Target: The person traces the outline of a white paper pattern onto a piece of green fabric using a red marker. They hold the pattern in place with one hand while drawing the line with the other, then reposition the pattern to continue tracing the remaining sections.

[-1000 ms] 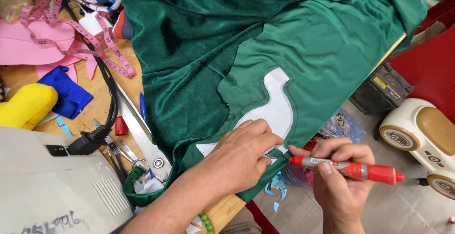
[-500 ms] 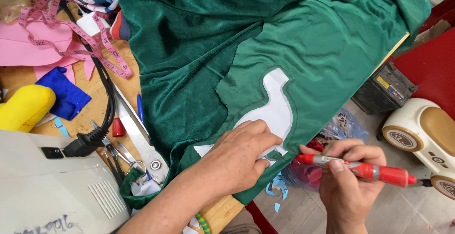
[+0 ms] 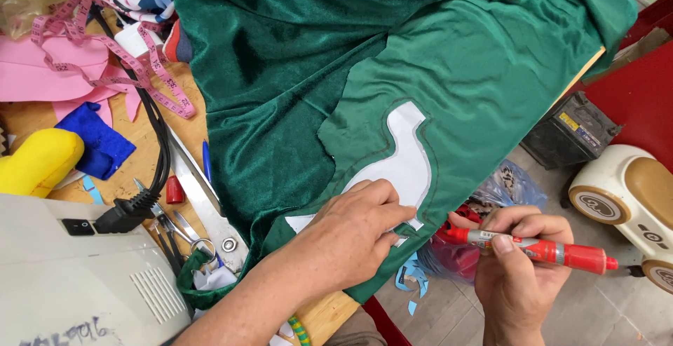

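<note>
On the green fabric [image 3: 477, 72], the left hand [image 3: 350, 237] lies flat pinning a white pattern [image 3: 399, 164]; right hand's [image 3: 515, 269] grip clamps a red marker [image 3: 540, 249].

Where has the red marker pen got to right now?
The red marker is in the right hand at lower right, tip toward the white paper pattern the left hand presses on the green fabric.

Paper template [image 3: 403, 167] on fabric [image 3: 484, 72]; scissors [image 3: 200, 185], tape measure [image 3: 116, 55] left of fabric

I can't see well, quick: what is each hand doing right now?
Left hand: open, pressing flat on the white paper pattern on the green fabric.
Right hand: closed, holding a red marker.
</note>
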